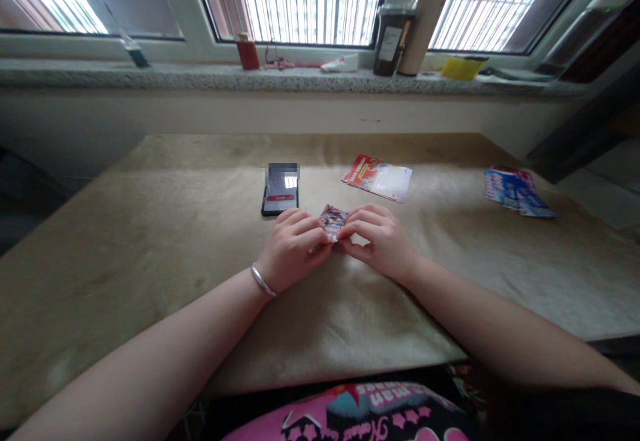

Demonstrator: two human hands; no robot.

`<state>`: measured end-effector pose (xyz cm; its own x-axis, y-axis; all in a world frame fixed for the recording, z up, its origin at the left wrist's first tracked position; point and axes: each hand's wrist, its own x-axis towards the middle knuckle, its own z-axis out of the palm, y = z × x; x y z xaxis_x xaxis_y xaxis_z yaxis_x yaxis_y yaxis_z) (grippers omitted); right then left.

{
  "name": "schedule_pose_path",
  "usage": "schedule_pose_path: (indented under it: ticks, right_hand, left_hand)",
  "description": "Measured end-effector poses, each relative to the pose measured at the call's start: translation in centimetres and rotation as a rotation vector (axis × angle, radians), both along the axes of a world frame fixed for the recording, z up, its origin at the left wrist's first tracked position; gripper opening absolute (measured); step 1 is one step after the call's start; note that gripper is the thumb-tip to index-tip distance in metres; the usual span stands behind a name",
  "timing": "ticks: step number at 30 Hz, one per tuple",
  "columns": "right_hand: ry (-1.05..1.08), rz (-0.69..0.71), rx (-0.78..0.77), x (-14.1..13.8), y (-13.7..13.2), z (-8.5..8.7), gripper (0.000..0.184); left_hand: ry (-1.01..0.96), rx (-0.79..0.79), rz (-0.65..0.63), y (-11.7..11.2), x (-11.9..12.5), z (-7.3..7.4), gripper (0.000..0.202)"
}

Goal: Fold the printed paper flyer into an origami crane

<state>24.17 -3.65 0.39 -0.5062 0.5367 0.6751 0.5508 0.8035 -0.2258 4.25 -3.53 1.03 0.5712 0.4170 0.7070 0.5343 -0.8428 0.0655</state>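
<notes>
A small, colourful printed card (pixel 332 221) is held between my two hands, low over the table in front of me. My left hand (pixel 295 244), with a silver bangle at the wrist, pinches its left side. The fingers of my right hand (pixel 377 238) close on its lower right edge. Part of the card is covered by my fingers, and I cannot tell whether it is one card or a small stack. Just beyond my left hand lies a black smartphone (pixel 281 190). A red and white printed sheet (pixel 379 178) rests beyond my right hand.
Several blue and red printed packets (pixel 519 192) lie fanned at the table's right side. The tan-covered table (pixel 150 248) reaches to the wall. On the granite sill (pixel 190 76) stand a red container (pixel 247 53), a dark lidded jar (pixel 391 41) and a yellow item (pixel 463 68).
</notes>
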Motion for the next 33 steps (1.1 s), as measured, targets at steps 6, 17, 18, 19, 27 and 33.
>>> schedule_pose_path:
  ticks: [6, 17, 18, 19, 27, 33]
  right_hand:
    - [-0.016, -0.013, 0.012, 0.08, 0.05, -0.11, 0.007]
    - [-0.068, -0.121, -0.011, 0.0, -0.04, -0.13, 0.008]
    - [-0.077, -0.128, -0.007, 0.04, -0.01, -0.14, 0.008]
    - [-0.085, -0.133, -0.002, 0.06, 0.01, -0.15, 0.008]
    - [-0.102, -0.152, 0.002, 0.26, 0.11, -0.23, 0.008]
    - [-0.099, -0.164, -0.015, 0.33, 0.13, -0.2, 0.008]
  left_hand:
    - [0.001, 0.002, 0.0, 0.02, 0.05, -0.06, 0.012]
    - [0.003, 0.006, 0.016, 0.09, 0.01, -0.14, 0.014]
    - [0.0, 0.006, 0.013, 0.08, 0.01, -0.14, 0.014]
    - [0.0, 0.005, 0.01, 0.07, 0.01, -0.14, 0.014]
    - [-0.014, -0.002, 0.002, 0.22, -0.07, -0.3, 0.01]
    - [-0.007, -0.012, 0.005, 0.15, -0.04, -0.19, 0.011]
